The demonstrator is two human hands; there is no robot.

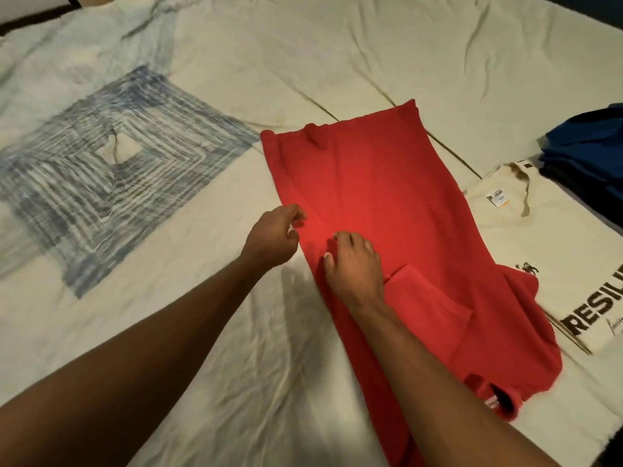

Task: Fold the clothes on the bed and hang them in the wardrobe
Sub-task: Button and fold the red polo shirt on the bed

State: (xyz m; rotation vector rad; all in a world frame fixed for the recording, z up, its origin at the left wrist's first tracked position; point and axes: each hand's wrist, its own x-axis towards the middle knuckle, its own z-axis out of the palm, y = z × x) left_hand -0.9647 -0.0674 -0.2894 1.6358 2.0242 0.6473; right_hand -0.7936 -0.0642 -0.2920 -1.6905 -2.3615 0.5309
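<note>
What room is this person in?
Probably a bedroom. A wide bed sheet with a blue square print covers everything, and clothes lie on it: a red shirt, a cream T-shirt and a blue pile.

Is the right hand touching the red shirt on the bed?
Touching. The head view shows the right hand resting on the red fabric shirt, fingers lying on the cloth with no gap.

Only readable bit we spotted was on the cream t-shirt (553, 251) lying at the right of the bed: big black block letters "RESIL", cut off by the frame edge. Under that ran a line of cursive script, too small for us to read. Its white neck tag (497, 198) had print too, also illegible.
</note>
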